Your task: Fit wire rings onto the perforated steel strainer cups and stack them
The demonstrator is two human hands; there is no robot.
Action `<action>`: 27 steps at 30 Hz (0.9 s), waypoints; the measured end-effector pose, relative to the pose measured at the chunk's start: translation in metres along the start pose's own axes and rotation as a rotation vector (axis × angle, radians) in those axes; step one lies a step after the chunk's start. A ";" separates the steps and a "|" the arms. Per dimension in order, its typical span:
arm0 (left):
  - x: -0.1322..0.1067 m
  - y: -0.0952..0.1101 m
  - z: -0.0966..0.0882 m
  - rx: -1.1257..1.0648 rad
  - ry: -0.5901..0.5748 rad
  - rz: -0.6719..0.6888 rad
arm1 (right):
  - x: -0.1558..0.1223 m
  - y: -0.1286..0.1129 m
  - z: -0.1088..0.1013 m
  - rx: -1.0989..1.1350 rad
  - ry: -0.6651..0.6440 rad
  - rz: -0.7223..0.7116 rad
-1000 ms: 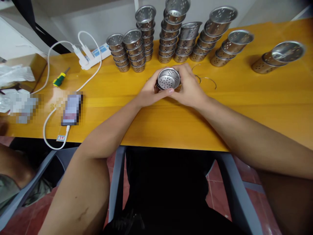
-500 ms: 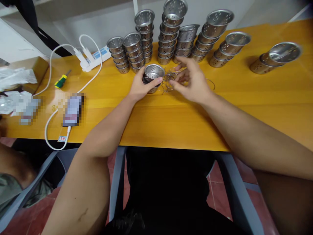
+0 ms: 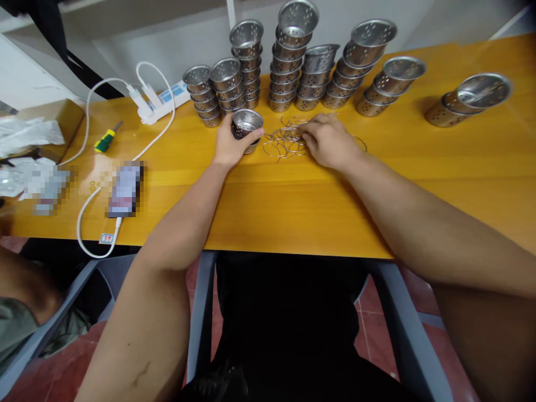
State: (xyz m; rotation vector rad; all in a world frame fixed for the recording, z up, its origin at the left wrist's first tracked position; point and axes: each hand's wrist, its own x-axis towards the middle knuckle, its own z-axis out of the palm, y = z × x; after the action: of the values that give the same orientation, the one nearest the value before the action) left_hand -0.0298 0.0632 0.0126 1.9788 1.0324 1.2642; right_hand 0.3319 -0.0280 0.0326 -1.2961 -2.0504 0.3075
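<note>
My left hand point(image 3: 230, 145) is wrapped round a short stack of perforated steel cups point(image 3: 248, 120), thumb along the near side of the rim. The stack stands upright at table level, its back side partly covered by my fingers. To its right lies a loose tangle of thin wire rings point(image 3: 281, 142). My right hand point(image 3: 330, 140) is over the right part of that tangle, its fingers bent together at the tips on the wire. Exactly how many rings the fingertips pinch is hidden.
Behind my hands stand several stacks of perforated steel cups point(image 3: 286, 68), with another stack point(image 3: 452, 106) far right. On the left are a power strip point(image 3: 170, 103) with white cables, a screwdriver point(image 3: 105, 140), a phone point(image 3: 124, 190) and a cardboard box point(image 3: 67, 120). A person's leg point(image 3: 29, 282) shows lower left.
My left hand has shifted left with the cup stack, away from the wire rings. My right hand has lowered, and its spread fingers have closed down onto the wire tangle.
</note>
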 end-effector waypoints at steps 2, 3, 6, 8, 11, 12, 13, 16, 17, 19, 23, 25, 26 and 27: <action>0.002 -0.009 0.001 -0.002 0.003 -0.014 | 0.000 0.006 0.002 -0.008 0.015 -0.014; 0.003 -0.011 0.001 -0.001 0.002 -0.018 | 0.000 0.008 0.001 -0.011 0.017 -0.015; 0.002 -0.005 0.003 0.001 -0.021 -0.005 | 0.000 0.012 -0.004 -0.001 0.017 0.001; 0.001 0.004 0.004 -0.012 -0.022 0.001 | 0.000 0.011 -0.008 0.000 0.025 0.002; -0.002 0.021 0.006 -0.024 0.011 0.019 | 0.000 0.009 -0.011 -0.025 0.044 -0.009; -0.003 0.026 0.007 -0.011 0.014 0.035 | 0.000 0.007 -0.011 -0.031 0.051 -0.011; -0.004 0.031 0.007 0.011 0.015 0.055 | 0.000 0.005 -0.011 -0.032 0.057 -0.014; -0.007 0.044 0.009 0.075 -0.019 0.110 | 0.001 -0.001 -0.014 -0.029 0.042 -0.040; -0.009 0.047 0.010 0.082 -0.034 0.123 | 0.001 -0.004 -0.016 -0.033 0.019 -0.055; -0.012 0.053 0.014 0.076 -0.060 0.149 | 0.001 -0.007 -0.020 -0.037 -0.036 -0.067; -0.018 0.056 0.027 0.067 -0.106 0.225 | 0.001 -0.008 -0.025 -0.035 -0.078 -0.048; -0.020 0.055 0.034 0.041 -0.118 0.261 | 0.001 -0.007 -0.025 -0.035 -0.081 -0.050; -0.021 0.055 0.037 0.026 -0.119 0.269 | 0.001 -0.007 -0.025 -0.027 -0.081 -0.048; -0.022 0.054 0.038 0.016 -0.120 0.270 | 0.001 -0.007 -0.024 -0.013 -0.079 -0.042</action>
State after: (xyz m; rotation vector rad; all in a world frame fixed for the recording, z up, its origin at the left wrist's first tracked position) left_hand 0.0162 0.0130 0.0297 2.2336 0.7377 1.2580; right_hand 0.3424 -0.0345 0.0547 -1.2649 -2.1463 0.3321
